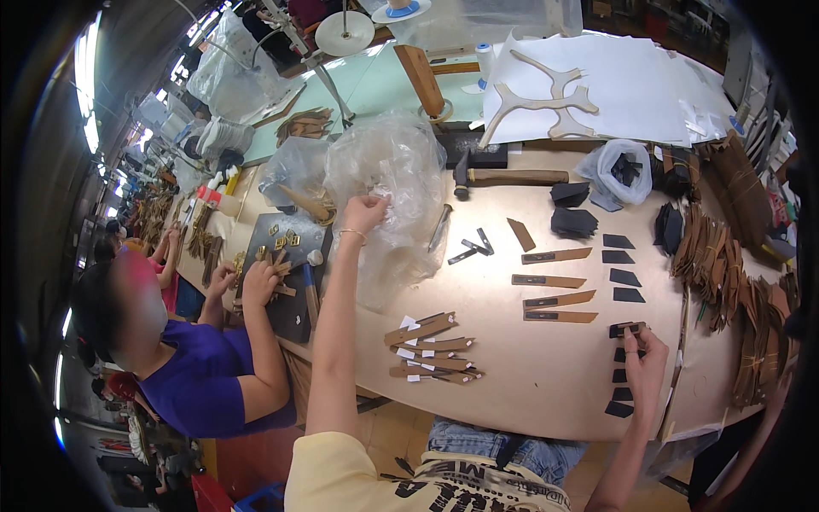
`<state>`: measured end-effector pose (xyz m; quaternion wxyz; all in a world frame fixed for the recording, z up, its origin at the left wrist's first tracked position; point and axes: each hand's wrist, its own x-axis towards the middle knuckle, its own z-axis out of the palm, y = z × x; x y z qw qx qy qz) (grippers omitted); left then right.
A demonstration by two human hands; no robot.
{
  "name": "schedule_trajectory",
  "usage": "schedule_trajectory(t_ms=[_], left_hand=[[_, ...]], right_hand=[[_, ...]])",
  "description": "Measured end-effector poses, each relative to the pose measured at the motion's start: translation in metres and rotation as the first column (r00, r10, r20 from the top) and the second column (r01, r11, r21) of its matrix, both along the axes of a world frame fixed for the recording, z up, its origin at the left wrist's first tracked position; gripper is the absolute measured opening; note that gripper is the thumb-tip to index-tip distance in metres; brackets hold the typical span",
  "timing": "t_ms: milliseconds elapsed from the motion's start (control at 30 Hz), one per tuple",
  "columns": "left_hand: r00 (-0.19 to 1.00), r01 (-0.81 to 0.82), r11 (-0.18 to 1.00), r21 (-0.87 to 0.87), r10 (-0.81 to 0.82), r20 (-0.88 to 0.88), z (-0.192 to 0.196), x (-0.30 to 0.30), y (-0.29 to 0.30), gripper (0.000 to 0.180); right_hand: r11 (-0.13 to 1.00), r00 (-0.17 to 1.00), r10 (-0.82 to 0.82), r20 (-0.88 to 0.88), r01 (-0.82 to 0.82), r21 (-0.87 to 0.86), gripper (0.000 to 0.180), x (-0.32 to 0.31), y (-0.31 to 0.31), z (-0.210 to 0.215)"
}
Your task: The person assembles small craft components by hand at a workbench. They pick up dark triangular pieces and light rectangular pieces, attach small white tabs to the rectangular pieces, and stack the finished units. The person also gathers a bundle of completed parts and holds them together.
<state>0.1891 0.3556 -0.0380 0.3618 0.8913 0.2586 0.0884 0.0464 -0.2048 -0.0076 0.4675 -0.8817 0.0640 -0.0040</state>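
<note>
My left hand (pixel 367 213) reaches to a crumpled clear plastic bag (pixel 388 158). Its fingers are pinched beside a whitish scrap, and what they hold is hard to make out. On the right, my right hand (pixel 646 352) grips a small dark strip (pixel 627 328) over a column of black angled pieces (pixel 622 295). Left of that column lie several brown leather straps (pixel 559 255) with dark strips on their ends. A few loose dark strips (pixel 484 241) rest beside a short brown piece (pixel 519 233). Nearer me is a pile of brown straps (pixel 426 333) with white paper tags.
A hammer (pixel 516 177) lies at the back, near stacked black pieces (pixel 573 224) and a white bag of dark pieces (pixel 625 166). Brown strap bundles (pixel 717 264) line the right edge. To the left, a co-worker in purple (pixel 209 371) handles pieces on a dark board (pixel 290 256).
</note>
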Motion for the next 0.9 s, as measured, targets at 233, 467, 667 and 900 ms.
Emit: schedule_trajectory(t_ms=[233,467,667,900], left_hand=[[0.995,-0.003,0.985,-0.174,0.02,0.096,-0.02,0.011,0.0,0.027],[0.984,0.032,0.942,-0.334,0.029,0.177,0.037,-0.047,0.002,0.031],[0.9,0.398,0.868,-0.297,-0.308,0.307,0.095,-0.08,-0.097,0.025],[0.485,0.732,0.385,-0.562,-0.874,0.033,0.061,-0.073,-0.318,0.018]], right_hand=[[0.999,0.996,0.028,0.09,-0.03,0.025,0.023,-0.002,0.002,0.0],[0.999,0.999,0.032,0.031,-0.031,-0.031,0.023,0.0,-0.001,0.001],[0.997,0.994,0.077,0.074,-0.077,0.001,0.023,0.002,-0.004,-0.003],[0.999,0.996,0.011,0.088,-0.015,0.049,0.023,0.002,-0.007,-0.009]])
